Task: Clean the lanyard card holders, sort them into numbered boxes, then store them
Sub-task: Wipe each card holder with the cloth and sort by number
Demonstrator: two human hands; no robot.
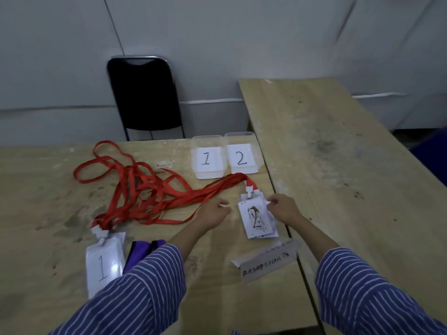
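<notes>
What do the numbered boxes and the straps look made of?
Boxes: likely thin clear plastic; translucent walls, rounded rims, paper number labels inside.
Straps: seemingly woven red fabric ribbon; flat, matte, lying in limp loops on the table, ending in white, probably plastic clips.

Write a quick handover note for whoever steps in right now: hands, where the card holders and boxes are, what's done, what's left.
Left hand: loosely curled, empty, by the red lanyards.
Right hand: pinches the right edge of the stained holders marked 2.
Holder marked 1: near left, beside a purple cloth.
Box 1 and box 2: far edge, no holders visible in them.
Left: cleaning, sorting, storing.
</notes>
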